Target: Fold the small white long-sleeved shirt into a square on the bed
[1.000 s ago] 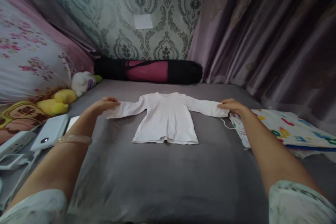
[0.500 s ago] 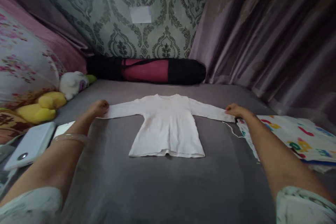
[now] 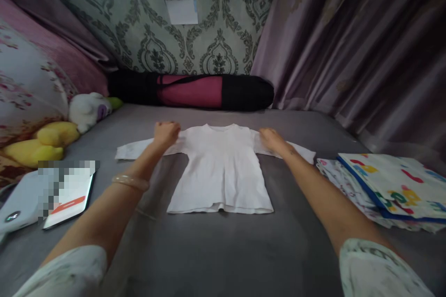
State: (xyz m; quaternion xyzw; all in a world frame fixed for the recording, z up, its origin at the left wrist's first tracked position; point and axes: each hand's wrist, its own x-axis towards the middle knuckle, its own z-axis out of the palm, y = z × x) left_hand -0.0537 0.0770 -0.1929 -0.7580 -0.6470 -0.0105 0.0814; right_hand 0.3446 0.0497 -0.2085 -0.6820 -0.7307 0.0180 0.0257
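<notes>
A white long-sleeved shirt (image 3: 221,167) lies spread flat on the grey bed sheet (image 3: 223,250), collar at the far side and hem toward me. Its sleeves stretch out to both sides. My left hand (image 3: 167,133) is at the left sleeve close to the shoulder, its fingers curled inward. At the right sleeve by the shoulder is my right hand (image 3: 273,140), slightly blurred, with bent fingers. Whether either hand pinches cloth is hidden. Both cuffs lie loose beyond my hands.
Folded patterned cloths (image 3: 400,185) are stacked at the right. On the left are a phone (image 3: 71,199), a pale blue device (image 3: 24,199), a yellow plush (image 3: 42,144) and a white plush (image 3: 87,110). A black and pink long bag (image 3: 190,91) lies along the wall.
Both hands have let go of the cuffs and moved inward along the sleeves to near the shoulders. The shirt stays spread out. The view has shifted slightly.
</notes>
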